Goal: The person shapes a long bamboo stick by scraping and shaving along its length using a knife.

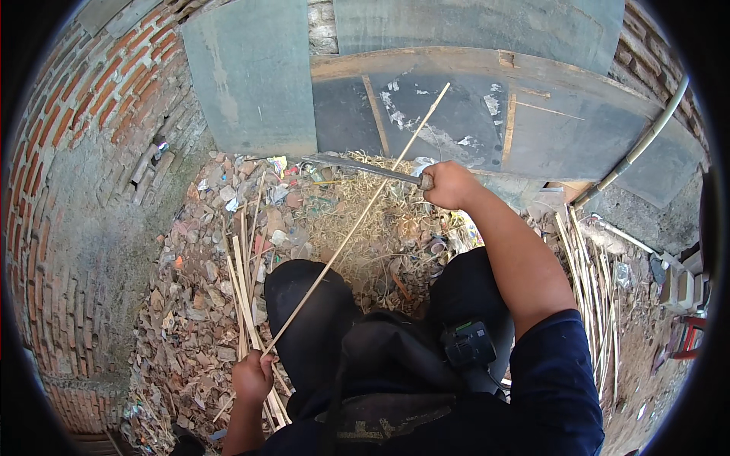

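Note:
A long, thin bamboo strip slants from lower left to upper right across my knees. Its near end is pinched in my left hand, low at the left beside my thigh. My right hand is closed round the handle of a long-bladed knife, whose blade points left. The blade crosses the strip beyond my knees; whether the two touch I cannot tell. Pale curled shavings cover the ground below the blade.
Bamboo strips lie to my left, and a larger bundle lies to my right. Rubble covers the ground. A brick wall rises at the left; grey boards and a slanting pipe stand ahead. A black device rests on my right thigh.

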`<state>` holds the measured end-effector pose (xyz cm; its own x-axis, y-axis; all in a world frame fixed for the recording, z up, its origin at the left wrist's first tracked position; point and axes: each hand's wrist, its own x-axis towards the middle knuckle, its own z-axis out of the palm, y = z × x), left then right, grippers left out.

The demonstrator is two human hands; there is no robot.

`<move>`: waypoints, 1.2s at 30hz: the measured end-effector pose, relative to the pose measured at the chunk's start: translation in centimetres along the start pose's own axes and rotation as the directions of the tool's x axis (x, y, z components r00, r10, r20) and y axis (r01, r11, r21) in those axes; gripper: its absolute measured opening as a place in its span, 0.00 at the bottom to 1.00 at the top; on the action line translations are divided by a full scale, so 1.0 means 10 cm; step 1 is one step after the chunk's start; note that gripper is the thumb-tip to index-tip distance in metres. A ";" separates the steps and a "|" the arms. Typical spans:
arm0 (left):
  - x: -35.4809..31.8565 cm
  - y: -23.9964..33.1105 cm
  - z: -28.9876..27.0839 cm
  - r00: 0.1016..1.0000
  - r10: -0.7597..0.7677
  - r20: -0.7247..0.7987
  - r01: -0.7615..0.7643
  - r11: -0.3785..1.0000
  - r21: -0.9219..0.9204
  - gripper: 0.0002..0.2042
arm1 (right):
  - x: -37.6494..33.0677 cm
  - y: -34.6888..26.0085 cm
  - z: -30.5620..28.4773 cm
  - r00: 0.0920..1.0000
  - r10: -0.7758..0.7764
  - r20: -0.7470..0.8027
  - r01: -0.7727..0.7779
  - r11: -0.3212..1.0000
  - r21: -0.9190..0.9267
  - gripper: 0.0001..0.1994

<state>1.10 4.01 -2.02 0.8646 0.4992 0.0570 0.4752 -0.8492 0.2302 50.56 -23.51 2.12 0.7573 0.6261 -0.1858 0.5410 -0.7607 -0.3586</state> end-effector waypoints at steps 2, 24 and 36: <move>0.01 0.00 -0.01 1.000 -0.001 0.003 0.001 1.000 0.023 0.17 | -0.03 -0.06 0.01 1.000 -0.011 -0.003 0.011 1.000 0.021 0.18; 0.02 0.01 -0.01 1.000 0.018 0.010 -0.019 1.000 0.013 0.18 | -0.10 -0.20 -0.04 1.000 -0.024 -0.013 0.022 0.994 -0.105 0.14; -0.06 -0.03 0.02 1.000 0.002 0.016 -0.002 1.000 0.027 0.16 | -0.08 0.02 0.00 0.990 0.025 -0.135 -0.030 0.999 -0.032 0.15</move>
<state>0.44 3.91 -2.37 0.8680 0.4948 0.0423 0.4773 -0.8547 0.2041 50.02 -24.17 2.24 0.8133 0.5777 -0.0695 0.5294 -0.7841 -0.3239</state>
